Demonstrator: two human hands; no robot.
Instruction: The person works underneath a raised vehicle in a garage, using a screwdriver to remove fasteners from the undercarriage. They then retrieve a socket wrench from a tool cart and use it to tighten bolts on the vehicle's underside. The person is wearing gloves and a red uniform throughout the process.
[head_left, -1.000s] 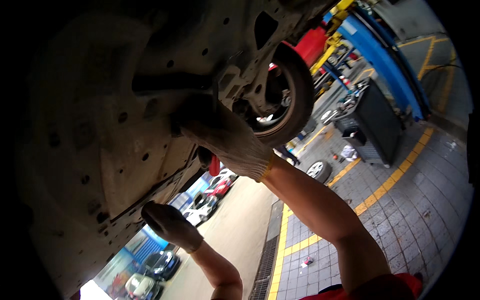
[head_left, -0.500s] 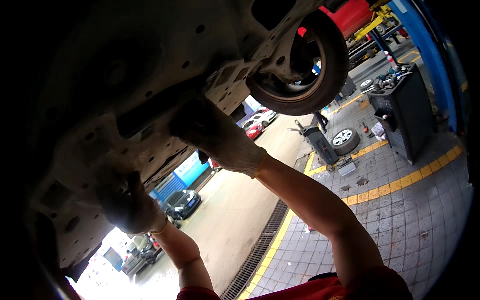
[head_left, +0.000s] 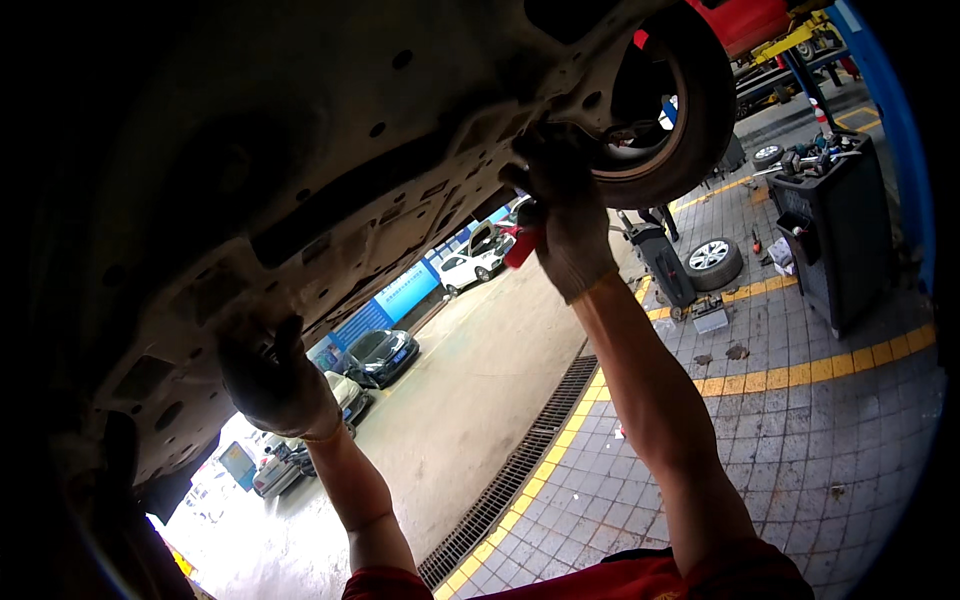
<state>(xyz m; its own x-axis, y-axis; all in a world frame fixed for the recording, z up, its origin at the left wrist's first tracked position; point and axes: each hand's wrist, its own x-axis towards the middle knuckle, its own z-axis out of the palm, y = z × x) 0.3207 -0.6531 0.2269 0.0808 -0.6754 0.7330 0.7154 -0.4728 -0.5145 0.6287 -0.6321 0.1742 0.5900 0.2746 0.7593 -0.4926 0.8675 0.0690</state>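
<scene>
Hands raised to the underside of a lifted car. Left hand [head_left: 272, 380], in a dark glove, is pressed flat against the undertray [head_left: 300, 190] near its lower left edge, fingers spread and curled slightly onto the panel; it holds nothing I can make out. Right hand [head_left: 565, 215], in a light work glove, is up at the undertray's right edge, just beside the front wheel [head_left: 680, 110]. Its fingers are closed around a tool with a red handle [head_left: 522, 245]; only the handle end shows below the palm, the working end is hidden between glove and panel. Undertray is dirty grey-brown, with round holes and a dark recessed strip running across its middle. Both forearms are bare, red sleeves at the lower edge of the view. Beyond the car: grey tiled floor [head_left: 820, 420] with yellow lines, a long drain grate [head_left: 510, 470], a loose wheel [head_left: 712, 260] lying near a dark tool cart [head_left: 835, 230], parked cars [head_left: 380, 350] farther off at left. Hands are well apart on the panel.
</scene>
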